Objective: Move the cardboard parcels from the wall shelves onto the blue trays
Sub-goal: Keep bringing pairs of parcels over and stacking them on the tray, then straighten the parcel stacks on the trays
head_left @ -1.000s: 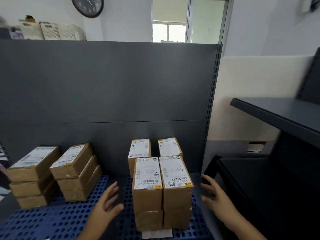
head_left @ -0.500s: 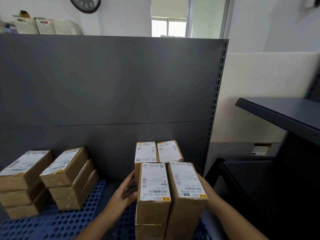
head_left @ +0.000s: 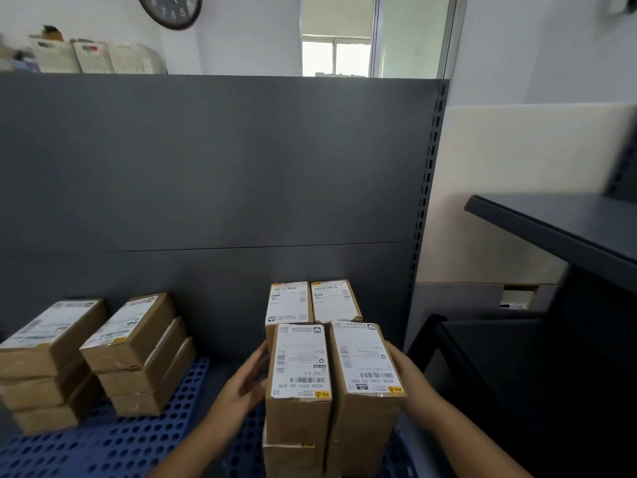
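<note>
Hands, left hand and right hand, fingers clamping two front parcels together; we are risking one slipping if squeeze slackens.

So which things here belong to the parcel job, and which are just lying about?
Job: front parcels, rear parcels, left stacks, blue tray, left hand, right hand, dark shelf.
Lying about: wall clock, papers.

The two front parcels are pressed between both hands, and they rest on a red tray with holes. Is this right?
Not quite: the tray is blue, not red. The head view shows the left hand and the right hand pressing the two front parcels from either side, above that tray with holes.
</note>
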A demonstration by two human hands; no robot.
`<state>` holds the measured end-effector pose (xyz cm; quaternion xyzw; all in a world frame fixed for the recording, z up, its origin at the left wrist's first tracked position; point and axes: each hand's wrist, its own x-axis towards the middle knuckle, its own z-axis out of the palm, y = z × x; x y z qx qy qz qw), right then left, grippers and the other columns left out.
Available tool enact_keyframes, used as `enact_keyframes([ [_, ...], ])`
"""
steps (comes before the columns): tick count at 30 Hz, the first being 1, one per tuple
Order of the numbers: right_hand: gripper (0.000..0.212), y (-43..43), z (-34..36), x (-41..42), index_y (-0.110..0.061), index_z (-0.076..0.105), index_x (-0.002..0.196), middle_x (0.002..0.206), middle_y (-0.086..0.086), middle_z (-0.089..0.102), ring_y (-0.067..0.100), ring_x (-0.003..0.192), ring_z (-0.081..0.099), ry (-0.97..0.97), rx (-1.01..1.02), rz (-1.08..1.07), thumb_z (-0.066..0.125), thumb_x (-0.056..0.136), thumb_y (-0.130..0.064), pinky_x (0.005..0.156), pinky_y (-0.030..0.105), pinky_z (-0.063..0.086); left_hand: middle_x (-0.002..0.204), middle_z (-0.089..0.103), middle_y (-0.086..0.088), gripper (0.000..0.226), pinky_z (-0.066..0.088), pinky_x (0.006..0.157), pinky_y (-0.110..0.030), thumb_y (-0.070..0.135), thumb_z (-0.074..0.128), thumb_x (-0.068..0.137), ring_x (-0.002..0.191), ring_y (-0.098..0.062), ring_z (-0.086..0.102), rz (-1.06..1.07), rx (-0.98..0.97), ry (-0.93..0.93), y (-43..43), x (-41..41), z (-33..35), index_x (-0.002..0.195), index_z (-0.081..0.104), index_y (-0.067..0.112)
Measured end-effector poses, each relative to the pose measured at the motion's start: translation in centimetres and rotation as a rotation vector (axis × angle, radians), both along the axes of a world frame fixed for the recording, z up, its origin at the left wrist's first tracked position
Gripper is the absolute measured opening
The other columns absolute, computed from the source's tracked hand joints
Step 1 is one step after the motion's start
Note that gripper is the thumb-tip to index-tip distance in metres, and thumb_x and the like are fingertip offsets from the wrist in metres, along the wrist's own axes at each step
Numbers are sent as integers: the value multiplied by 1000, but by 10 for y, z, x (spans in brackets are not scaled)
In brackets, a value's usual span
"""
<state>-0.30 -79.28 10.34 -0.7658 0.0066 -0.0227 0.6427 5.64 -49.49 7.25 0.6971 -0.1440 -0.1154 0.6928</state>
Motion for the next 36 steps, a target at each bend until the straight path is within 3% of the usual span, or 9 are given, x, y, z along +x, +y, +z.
enact_keyframes([
  [5,51,-9,-5,-9,-28,54,129,121,-3,66,9,109,63,-31,-59,-44,66,87,-2,78,19,52,140,47,20,92,47,95,-21,67,77,57,126,4,47,-8,52,-22,12,-7,-1,138,39,43],
  [8,50,-19,-4,-12,-35,54,125,125,-1,62,9,112,60,-33,-35,-126,53,93,3,74,21,54,144,46,16,83,42,104,-30,64,75,63,130,0,45,5,67,-16,25,-18,-3,137,42,47],
  [12,47,-31,7,-19,-46,56,115,125,-4,61,16,117,57,-74,-98,-186,49,96,-4,91,39,53,139,50,12,92,48,93,-23,69,75,57,126,-11,52,97,110,-66,43,-35,1,138,42,40],
  [14,42,-32,25,-24,-45,55,114,124,-3,61,16,115,58,-130,-134,-182,50,96,-7,98,44,49,139,51,12,85,50,91,-21,70,75,57,125,-12,54,128,139,-113,53,-42,8,134,45,47],
  [18,37,-29,63,-31,-42,54,118,124,-4,61,3,105,59,-263,-262,-188,57,94,-15,95,30,45,136,52,18,67,47,97,-28,67,73,62,121,-2,54,171,221,-227,69,-59,32,123,45,65],
  [22,41,-15,95,-41,-41,52,125,125,-10,59,7,112,58,-335,-364,-147,62,90,-23,97,33,46,138,48,23,64,42,103,-30,50,72,77,120,9,49,219,297,-323,75,-78,66,134,43,54],
  [26,51,12,120,-49,-38,47,134,132,-14,54,7,120,50,-405,-486,-95,66,87,-30,100,33,44,136,43,32,66,40,91,-16,44,70,79,113,26,41,282,386,-443,83,-90,98,138,40,48],
  [31,56,62,142,-50,-41,43,137,136,-19,49,4,124,45,-465,-558,-11,66,86,-38,104,34,41,138,51,20,72,40,105,-29,63,72,68,125,4,47,326,425,-510,120,-90,121,134,44,52],
  [36,57,137,146,-41,-47,41,135,137,-22,45,1,126,42,-509,-572,75,67,84,-41,106,32,41,136,51,21,69,41,96,-15,47,76,71,123,6,48,436,447,-502,175,-91,121,134,48,43],
])
